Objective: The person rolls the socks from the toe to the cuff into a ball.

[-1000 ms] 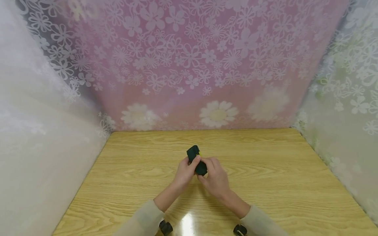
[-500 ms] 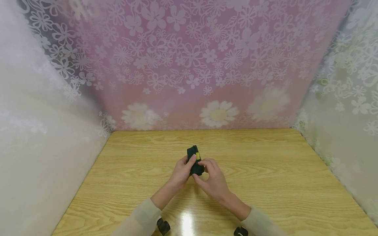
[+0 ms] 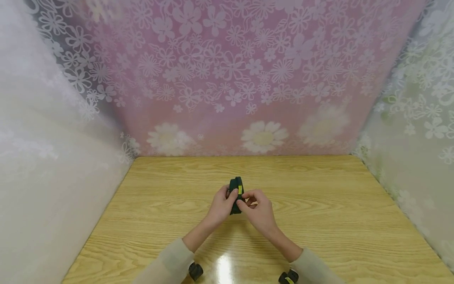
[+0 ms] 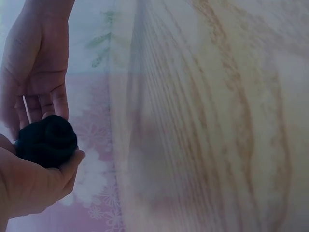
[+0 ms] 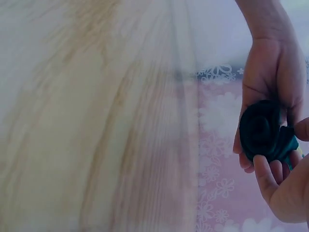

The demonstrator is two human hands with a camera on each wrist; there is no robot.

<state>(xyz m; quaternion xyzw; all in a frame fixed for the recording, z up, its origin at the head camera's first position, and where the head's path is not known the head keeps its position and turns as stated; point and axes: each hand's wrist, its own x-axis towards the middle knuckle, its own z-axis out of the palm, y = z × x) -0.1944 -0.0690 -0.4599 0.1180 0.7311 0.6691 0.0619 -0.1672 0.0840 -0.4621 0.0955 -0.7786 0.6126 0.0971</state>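
Observation:
A dark green rolled-up cloth (image 3: 235, 207) with a small yellow patch on its right side is held up over the table. My left hand (image 3: 220, 207) grips it from the left, thumb across its near face. From the right, my right hand (image 3: 260, 211) pinches at the roll's edge with thumb and forefinger, just below the yellow patch. In the right wrist view the cloth (image 5: 260, 128) shows a spiral end, cradled in the left hand (image 5: 270, 72). The left wrist view shows the roll (image 4: 48, 140) as a dark bundle between both hands.
The wood-grain table (image 3: 170, 185) lies beneath the hands. A pink flowered backdrop (image 3: 220, 79) rises behind it, with pale panels at the left and right. Black wrist devices (image 3: 196, 271) sit by both sleeves.
The roll has been turned in the hands, so its yellow patch and narrow side now face the camera more. The right thumb has moved up along its edge.

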